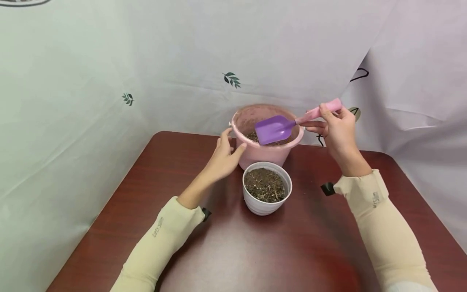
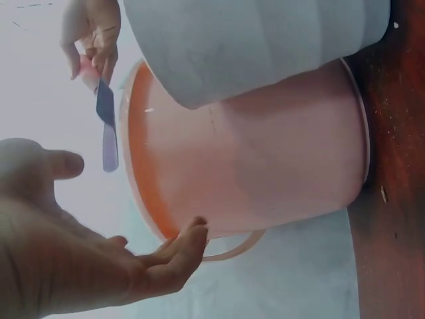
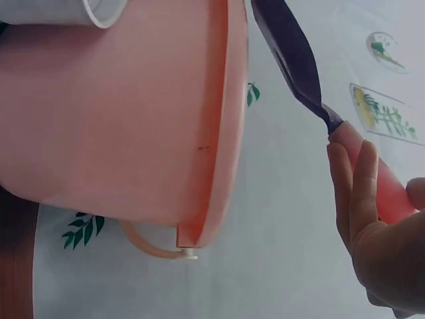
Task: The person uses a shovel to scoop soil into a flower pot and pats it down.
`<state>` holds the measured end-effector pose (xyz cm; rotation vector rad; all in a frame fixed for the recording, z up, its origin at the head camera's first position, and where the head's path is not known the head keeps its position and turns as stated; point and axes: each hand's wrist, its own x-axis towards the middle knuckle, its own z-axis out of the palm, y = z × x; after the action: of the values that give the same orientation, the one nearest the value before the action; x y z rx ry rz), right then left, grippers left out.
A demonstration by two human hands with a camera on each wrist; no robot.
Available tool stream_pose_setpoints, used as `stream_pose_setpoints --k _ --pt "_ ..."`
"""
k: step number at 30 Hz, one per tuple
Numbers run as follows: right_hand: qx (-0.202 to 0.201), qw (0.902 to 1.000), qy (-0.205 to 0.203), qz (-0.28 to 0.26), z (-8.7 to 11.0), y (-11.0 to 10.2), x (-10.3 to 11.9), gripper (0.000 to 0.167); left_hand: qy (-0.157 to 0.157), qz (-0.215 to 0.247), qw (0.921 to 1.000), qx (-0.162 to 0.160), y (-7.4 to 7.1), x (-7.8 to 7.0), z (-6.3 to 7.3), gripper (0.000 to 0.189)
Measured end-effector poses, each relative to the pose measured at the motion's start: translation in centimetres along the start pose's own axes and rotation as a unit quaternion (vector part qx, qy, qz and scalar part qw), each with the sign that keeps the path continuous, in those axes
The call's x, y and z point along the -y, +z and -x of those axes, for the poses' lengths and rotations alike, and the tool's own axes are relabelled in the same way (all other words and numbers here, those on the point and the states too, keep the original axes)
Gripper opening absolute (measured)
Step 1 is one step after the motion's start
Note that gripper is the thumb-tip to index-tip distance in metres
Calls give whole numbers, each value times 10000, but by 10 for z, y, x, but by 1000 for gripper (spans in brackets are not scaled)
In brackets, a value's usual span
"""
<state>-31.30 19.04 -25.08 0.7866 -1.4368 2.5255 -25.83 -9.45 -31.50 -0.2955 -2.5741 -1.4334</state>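
My right hand (image 1: pixel 339 127) grips the pink handle of a small hand trowel (image 1: pixel 275 129), and its purple blade is held above the mouth of a pink bucket (image 1: pixel 262 153). Dark soil lies low inside the bucket. At the bucket's left side is my left hand (image 1: pixel 223 159), thumb spread from loosely bent fingers; in the left wrist view the fingertips (image 2: pixel 197 229) are at the rim, and whether they touch it I cannot tell. A white pot (image 1: pixel 263 207) filled with soil stands right in front of the bucket. No soil shows on the blade.
Both vessels stand on a dark red-brown table (image 1: pixel 219 259), toward its back edge. Behind it hangs a pale sheet (image 1: pixel 175 61) with leaf prints. The bucket's curved handle (image 3: pixel 149 247) hangs down behind it. Small crumbs dot the tabletop by the pot.
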Motion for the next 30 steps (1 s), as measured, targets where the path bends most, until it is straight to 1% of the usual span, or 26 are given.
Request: stream_pose_setpoints --k 4,7,13,17,20,21,24,27,29,30 --pt "-109 9997 90 -213 -12 3 -8 25 14 -27 9994 -337 3 0 -6 71" --pt "-207 9994 264 -90 -21 6 -16 25 -62 44 9989 -468 8 3 -11 72" --pt "-493 9946 669 626 -38 16 -39 19 -210 304 9974 -616 20 10 -17 75" --pt "-454 9874 826 1269 -47 23 -54 12 -196 458 9960 -742 23 10 -17 77" --pt "-243 9753 991 1958 -51 27 -62 3 -268 441 9963 -694 25 8 -16 77" --pt "-180 9706 1063 2154 -52 28 -64 4 -304 438 9965 -650 25 7 -16 77" --pt "98 9546 1309 2673 -53 31 -71 18 -378 435 9971 -495 26 6 -15 78" --pt "360 9450 1648 2802 -53 32 -73 23 -396 414 9978 -335 27 5 -15 79" --pt "526 9386 1828 2879 -53 32 -74 28 -388 404 9980 -292 28 5 -15 79" --pt "595 9370 1912 2862 -53 33 -74 27 -382 395 9981 -283 28 6 -15 79"
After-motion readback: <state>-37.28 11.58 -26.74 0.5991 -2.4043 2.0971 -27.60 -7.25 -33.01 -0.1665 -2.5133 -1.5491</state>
